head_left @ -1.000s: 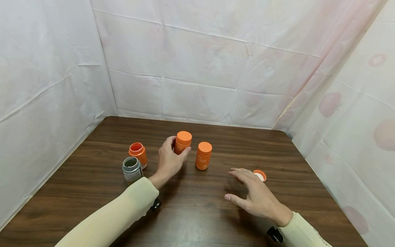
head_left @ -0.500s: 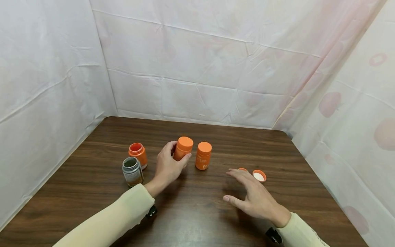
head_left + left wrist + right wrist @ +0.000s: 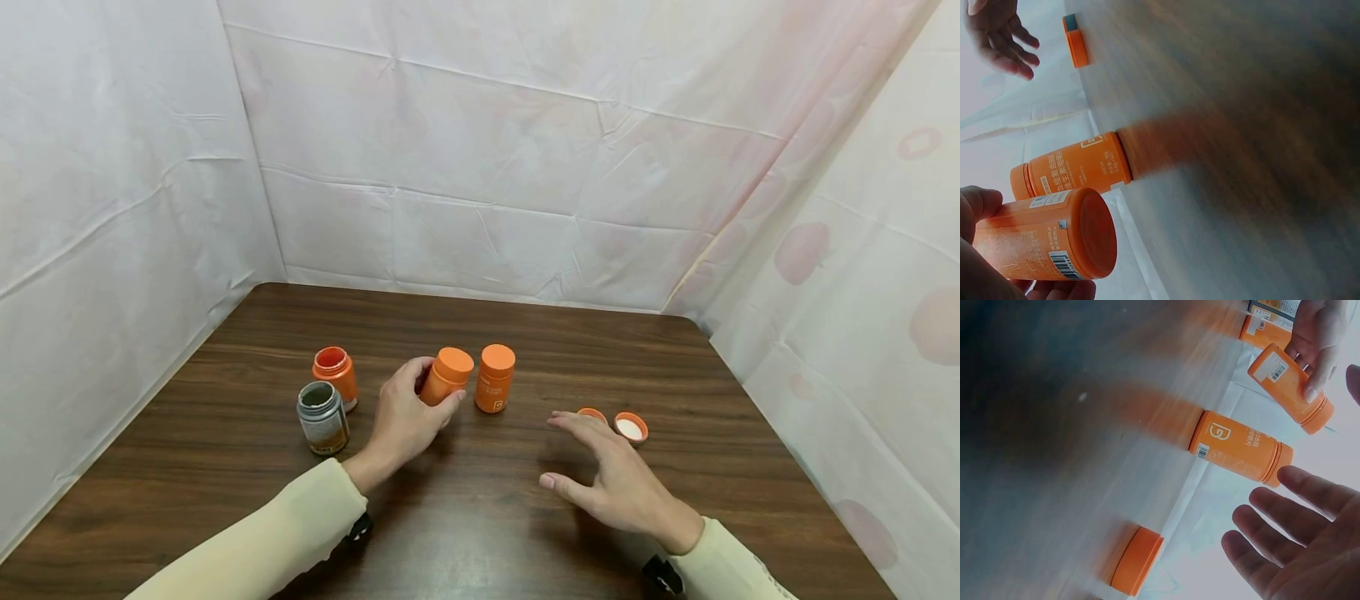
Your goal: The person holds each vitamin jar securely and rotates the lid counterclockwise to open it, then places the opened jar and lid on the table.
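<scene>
My left hand (image 3: 401, 421) holds an orange capped bottle (image 3: 448, 375), with thumb and fingers around its body. The bottle leans to the right, and the left wrist view shows its bare base (image 3: 1099, 232) raised off the table. Just right of it a second orange capped bottle (image 3: 495, 385) stands upright on the table. My right hand (image 3: 626, 483) hovers with fingers extended and nothing in its grasp. Beyond its fingers lie two caps: an orange cap with a white inside (image 3: 630, 427) and another orange-rimmed cap (image 3: 592, 414), partly hidden by the hand.
On the left stand two uncapped bottles, an orange one (image 3: 337, 379) and, in front of it, a grey one (image 3: 322, 418). All sit on a dark wood-grain table (image 3: 465, 533). White sheeting (image 3: 480, 167) hangs behind and at both sides.
My left hand has drawn the held bottle nearer to me, and the bottle has gone from nearly upright to tilted right. My right hand has shifted slightly left, uncovering more of the caps.
</scene>
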Demonstrator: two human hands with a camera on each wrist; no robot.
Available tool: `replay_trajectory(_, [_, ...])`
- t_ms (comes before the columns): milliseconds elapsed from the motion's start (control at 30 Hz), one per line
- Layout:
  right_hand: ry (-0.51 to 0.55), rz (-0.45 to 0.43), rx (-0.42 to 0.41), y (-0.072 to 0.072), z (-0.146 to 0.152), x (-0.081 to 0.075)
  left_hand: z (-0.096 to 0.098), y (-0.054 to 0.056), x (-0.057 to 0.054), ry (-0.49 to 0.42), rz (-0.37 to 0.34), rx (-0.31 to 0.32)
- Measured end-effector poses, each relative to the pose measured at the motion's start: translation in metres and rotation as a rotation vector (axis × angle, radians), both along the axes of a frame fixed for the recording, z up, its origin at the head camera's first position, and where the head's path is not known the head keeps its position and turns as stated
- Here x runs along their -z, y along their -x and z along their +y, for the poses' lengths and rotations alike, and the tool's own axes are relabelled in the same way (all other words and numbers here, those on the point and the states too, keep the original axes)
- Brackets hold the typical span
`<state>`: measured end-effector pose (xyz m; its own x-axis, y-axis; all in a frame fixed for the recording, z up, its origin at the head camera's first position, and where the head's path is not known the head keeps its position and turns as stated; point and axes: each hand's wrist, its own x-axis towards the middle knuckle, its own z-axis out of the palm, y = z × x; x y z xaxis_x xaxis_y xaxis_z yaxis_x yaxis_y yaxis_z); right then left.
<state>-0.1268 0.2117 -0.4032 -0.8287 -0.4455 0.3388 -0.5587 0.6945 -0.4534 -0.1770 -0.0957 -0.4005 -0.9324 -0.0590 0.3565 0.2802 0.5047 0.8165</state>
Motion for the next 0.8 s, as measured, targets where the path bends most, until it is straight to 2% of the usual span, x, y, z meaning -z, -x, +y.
replay_trajectory(400, [0.034,0.012,-0.021,0.001,-0.004,0.0,0.005,-0.011,-0.001,0.022,0.034,0.062])
replay_trajectory(800, [0.086,0.021,-0.032,0.002,-0.011,0.001,0.009,-0.019,0.002,0.024,0.053,0.093])
